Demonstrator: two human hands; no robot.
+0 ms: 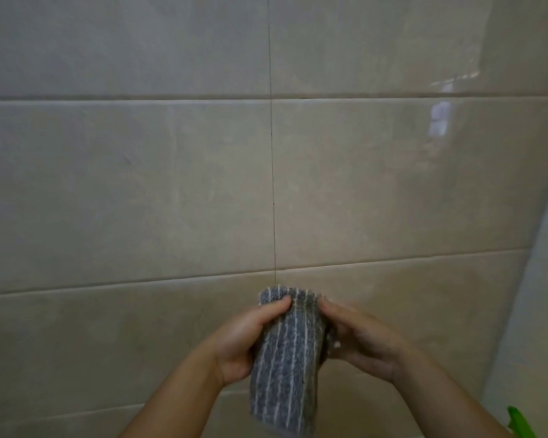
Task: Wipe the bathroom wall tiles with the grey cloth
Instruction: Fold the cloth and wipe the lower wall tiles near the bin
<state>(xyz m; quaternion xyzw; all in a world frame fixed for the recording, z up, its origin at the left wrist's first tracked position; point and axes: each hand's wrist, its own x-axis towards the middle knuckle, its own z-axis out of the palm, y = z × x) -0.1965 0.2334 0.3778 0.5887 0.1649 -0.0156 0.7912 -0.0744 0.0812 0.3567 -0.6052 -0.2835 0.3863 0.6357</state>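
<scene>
A grey cloth with thin white stripes hangs folded between both hands, low in the middle of the view. My left hand grips its left edge, thumb on the front near the top. My right hand holds the right edge, fingers curled behind it. The cloth is held in front of the beige wall tiles, and I cannot tell whether it touches them. Large glossy tiles with thin dark joints fill the whole view.
A vertical tile joint runs down the wall to just above the cloth. A pale wall or panel edge rises on the right. A small green object pokes in at the bottom right corner.
</scene>
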